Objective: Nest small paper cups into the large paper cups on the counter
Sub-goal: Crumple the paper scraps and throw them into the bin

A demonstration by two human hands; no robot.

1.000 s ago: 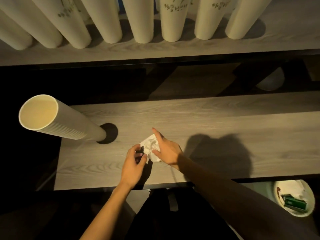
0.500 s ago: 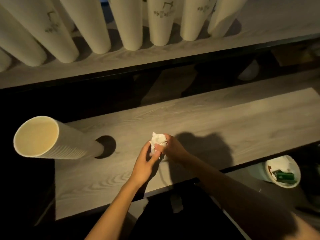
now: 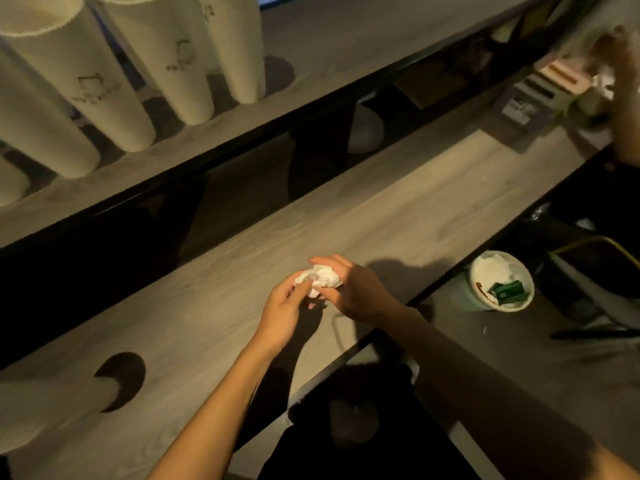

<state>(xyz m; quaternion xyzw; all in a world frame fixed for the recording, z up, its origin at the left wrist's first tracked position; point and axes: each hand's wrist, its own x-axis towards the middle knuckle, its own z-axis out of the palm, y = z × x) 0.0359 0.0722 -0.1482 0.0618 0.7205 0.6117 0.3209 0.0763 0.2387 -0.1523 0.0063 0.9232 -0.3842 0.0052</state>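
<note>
Above the desk (image 3: 415,209), the left hand (image 3: 282,310) and right hand (image 3: 356,292) hold one crumpled white paper (image 3: 322,278) — fingers curled around it. The paper cup stacks (image 3: 104,84) stand on the shelf (image 3: 346,39), well apart.

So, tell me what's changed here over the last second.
The crumpled paper, which lay on the counter under the right hand's fingers, has been lifted. The left hand and right hand now pinch it between them above the counter, further right of the cup stack in the hole. That stack and the shelf cups stayed put.
</note>
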